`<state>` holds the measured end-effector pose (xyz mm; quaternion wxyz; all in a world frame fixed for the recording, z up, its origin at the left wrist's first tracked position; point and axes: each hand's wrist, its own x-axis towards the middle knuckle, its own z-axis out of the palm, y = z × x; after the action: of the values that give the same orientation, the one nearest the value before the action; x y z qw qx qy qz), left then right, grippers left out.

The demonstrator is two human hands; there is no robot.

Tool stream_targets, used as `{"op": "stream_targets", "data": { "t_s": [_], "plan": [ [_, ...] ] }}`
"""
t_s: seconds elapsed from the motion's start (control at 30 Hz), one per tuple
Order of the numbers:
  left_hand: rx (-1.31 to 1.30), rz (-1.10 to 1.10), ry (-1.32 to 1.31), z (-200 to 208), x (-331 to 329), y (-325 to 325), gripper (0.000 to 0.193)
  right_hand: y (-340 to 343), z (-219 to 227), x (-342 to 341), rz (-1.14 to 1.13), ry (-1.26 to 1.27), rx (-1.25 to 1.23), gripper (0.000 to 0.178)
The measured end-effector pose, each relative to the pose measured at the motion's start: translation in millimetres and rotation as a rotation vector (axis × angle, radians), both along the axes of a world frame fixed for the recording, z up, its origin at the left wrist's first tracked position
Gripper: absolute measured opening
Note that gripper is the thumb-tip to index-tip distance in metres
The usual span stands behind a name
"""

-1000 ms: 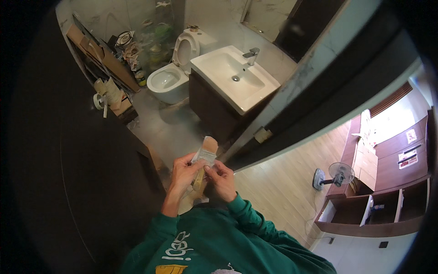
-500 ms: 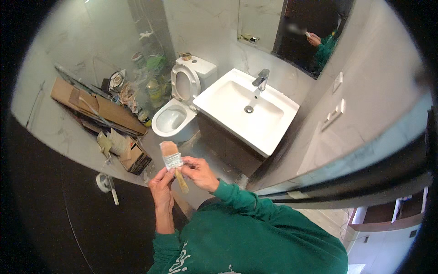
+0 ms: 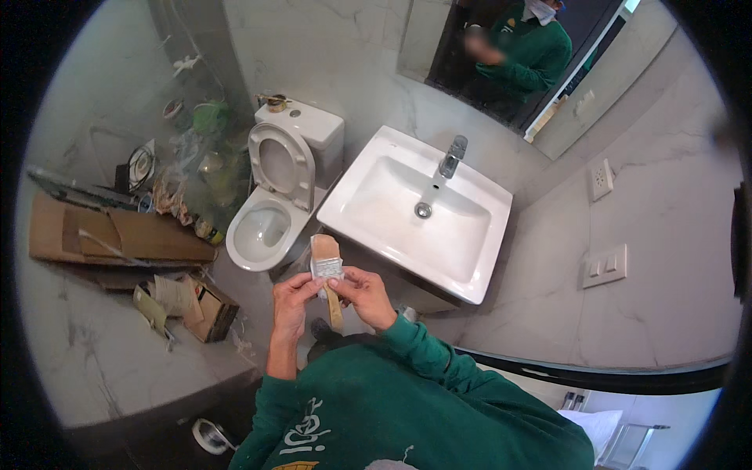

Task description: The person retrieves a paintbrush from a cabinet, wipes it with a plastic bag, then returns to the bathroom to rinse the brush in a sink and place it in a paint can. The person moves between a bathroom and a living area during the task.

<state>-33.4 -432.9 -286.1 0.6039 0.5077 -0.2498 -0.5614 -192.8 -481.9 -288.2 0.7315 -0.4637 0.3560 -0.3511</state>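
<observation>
A flat paintbrush [image 3: 327,269] is held out in front of my chest, its tan bristles up and its yellowish wooden handle down. Clear plastic wrapping appears to cover the bristles, and white marking shows across the band. My left hand [image 3: 291,302] pinches the brush at its left side, just below the band. From the other side my right hand [image 3: 366,296] grips it, thumb pressed where handle and band meet. Both hands are closed on the brush, with some fingers hidden behind it. The front edge of the white washbasin [image 3: 401,249] lies just beyond my hands.
A toilet [image 3: 262,235] with its lid raised stands left of the basin, a roll of tape [image 3: 276,103] on its tank. Flattened cardboard [image 3: 117,235], a small open box [image 3: 211,312] and bagged clutter line the left wall. Switches [image 3: 605,266] sit on the right wall.
My view has moved forward and turned, so the dark door at left has mostly gone from view. The brush has come more upright, still between both hands.
</observation>
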Motion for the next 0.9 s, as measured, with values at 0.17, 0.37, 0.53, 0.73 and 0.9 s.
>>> {"op": "stream_targets", "data": {
  "t_s": [0.17, 0.37, 0.53, 0.73, 0.9],
  "plan": [
    [-0.012, -0.159, 0.102, -1, 44, -48, 0.037, -40, -10, 34, -0.153, -0.036, 0.063, 0.021],
    [0.393, -0.188, -0.144, -55, 107, -77, 0.036, -120, -31, 25, -0.532, 0.100, 0.173, 0.020],
    [0.700, -0.059, -0.315, -172, 176, -29, 0.024, -241, -69, 2, -0.735, -0.048, 0.210, 0.021],
    [0.856, 0.294, -0.080, -260, 223, 116, 0.010, -374, -133, -3, -0.842, -0.062, 0.373, 0.022],
    [1.000, 0.141, -0.326, -270, 219, 188, 0.016, -441, -180, -10, -0.929, 0.120, 0.398, 0.018]
  ]
}}
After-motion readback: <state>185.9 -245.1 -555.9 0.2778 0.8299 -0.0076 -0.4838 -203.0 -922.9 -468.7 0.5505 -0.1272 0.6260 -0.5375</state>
